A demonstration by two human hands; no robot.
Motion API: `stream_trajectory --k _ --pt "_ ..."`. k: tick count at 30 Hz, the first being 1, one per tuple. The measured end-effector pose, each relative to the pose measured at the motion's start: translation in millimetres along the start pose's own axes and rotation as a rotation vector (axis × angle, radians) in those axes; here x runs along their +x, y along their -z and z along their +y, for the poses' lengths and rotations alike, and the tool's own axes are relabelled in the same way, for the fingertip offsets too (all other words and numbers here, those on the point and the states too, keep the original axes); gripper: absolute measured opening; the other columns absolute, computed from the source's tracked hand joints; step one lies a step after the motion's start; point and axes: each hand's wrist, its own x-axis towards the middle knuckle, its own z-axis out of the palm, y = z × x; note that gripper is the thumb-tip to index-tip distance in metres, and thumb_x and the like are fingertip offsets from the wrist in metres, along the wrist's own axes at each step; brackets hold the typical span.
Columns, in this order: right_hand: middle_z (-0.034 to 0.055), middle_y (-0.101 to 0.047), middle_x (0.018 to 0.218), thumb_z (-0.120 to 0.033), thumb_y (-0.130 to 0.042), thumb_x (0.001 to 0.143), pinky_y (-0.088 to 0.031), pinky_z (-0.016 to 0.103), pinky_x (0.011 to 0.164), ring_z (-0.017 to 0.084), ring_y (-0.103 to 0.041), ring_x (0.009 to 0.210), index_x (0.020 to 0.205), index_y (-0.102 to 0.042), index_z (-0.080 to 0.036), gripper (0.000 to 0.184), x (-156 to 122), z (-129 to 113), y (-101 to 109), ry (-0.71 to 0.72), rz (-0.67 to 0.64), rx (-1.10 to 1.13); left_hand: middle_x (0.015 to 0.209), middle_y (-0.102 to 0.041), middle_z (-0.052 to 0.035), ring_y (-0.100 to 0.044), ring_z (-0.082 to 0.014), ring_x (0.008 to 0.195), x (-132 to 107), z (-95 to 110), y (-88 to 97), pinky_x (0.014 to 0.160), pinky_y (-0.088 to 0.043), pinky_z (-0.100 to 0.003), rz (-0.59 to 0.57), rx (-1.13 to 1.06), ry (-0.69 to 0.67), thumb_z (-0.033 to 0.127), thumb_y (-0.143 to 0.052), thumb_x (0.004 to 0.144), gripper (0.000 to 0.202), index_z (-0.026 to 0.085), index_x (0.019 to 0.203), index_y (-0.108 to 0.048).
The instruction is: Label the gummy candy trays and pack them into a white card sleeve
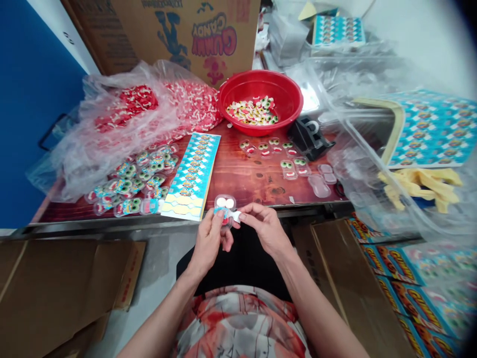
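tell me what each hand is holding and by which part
The left hand holds a small clear candy pack by its near half, thumb on top. The right hand pinches the white end of the label sticking out from it.

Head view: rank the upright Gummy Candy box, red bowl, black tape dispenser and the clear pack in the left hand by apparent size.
1. Gummy Candy box, cut off by the top edge
2. Red bowl
3. Black tape dispenser
4. Clear pack, partly covered by the left hand
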Motion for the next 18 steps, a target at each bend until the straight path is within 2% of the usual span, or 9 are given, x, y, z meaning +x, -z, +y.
stream_trajectory --k 2,4,6,10,13,18 --pt "-0.0005 -0.07 0.068 -0.038 -0.08 0.075 -0.05 0.031 0.072 0.016 -0.064 0.067 0.076 -0.069 -0.02 0.022 0 -2 -2 0.02 -0.011 -0.054 0.069 -0.065 0.0019 -0.047 -0.0053 0.036 0 -1 2.0 0.038 -0.03 -0.018 0.057 0.159 -0.067 0.049 -0.052 0.098 0.031 0.019 0.089 -0.055" --pt "-0.0008 -0.069 0.066 -0.037 -0.079 0.075 -0.049 0.03 0.066 0.016 -0.063 0.063 0.076 -0.065 -0.02 0.022 0 -4 -4 0.038 -0.009 -0.109 0.052 -0.055 0.006 -0.044 -0.0061 0.036 0 -3 3.1 0.043 -0.03 -0.018 0.122 0.286 -0.136 0.043 -0.053 0.098 0.027 0.02 0.084 -0.056" --pt "-0.0017 -0.068 0.065 -0.034 -0.078 0.076 -0.048 0.029 0.063 0.015 -0.062 0.061 0.079 -0.061 -0.021 0.021 0 -5 -6 0.063 0.014 -0.177 0.045 -0.047 0.0077 -0.042 -0.0072 0.037 0 -4 2.9 0.046 -0.03 -0.019 0.168 0.338 -0.167 0.036 -0.056 0.098 0.023 0.02 0.08 -0.056" --pt "-0.0022 -0.067 0.071 -0.026 -0.067 0.084 -0.049 0.03 0.069 0.015 -0.062 0.066 0.09 -0.06 -0.023 0.011 -1 -5 -16 0.215 0.021 -0.323 0.048 -0.048 0.0069 -0.041 -0.009 0.041 -1 -9 1.2 0.048 -0.027 -0.021 0.214 0.312 -0.165 0.028 -0.062 0.094 0.015 0.022 0.08 -0.058" --pt "-0.0009 -0.066 0.081 -0.023 -0.059 0.089 -0.05 0.029 0.072 0.015 -0.062 0.072 0.091 -0.06 -0.023 0.002 -2 -5 -24 0.305 -0.016 -0.368 0.057 -0.053 0.0039 -0.043 -0.0095 0.046 0 -12 2.7 0.048 -0.026 -0.021 0.221 0.195 -0.137 0.027 -0.066 0.091 0.011 0.021 0.083 -0.062" --pt "0.0004 -0.067 0.088 -0.022 -0.052 0.094 -0.05 0.029 0.076 0.016 -0.064 0.078 0.097 -0.058 -0.024 0.007 -1 -8 -30 0.352 -0.063 -0.501 0.065 -0.057 0.0025 -0.045 -0.0092 0.049 1 -14 8.3 0.048 -0.03 -0.02 0.222 0.146 -0.127 0.035 -0.065 0.092 0.016 0.02 0.089 -0.064"
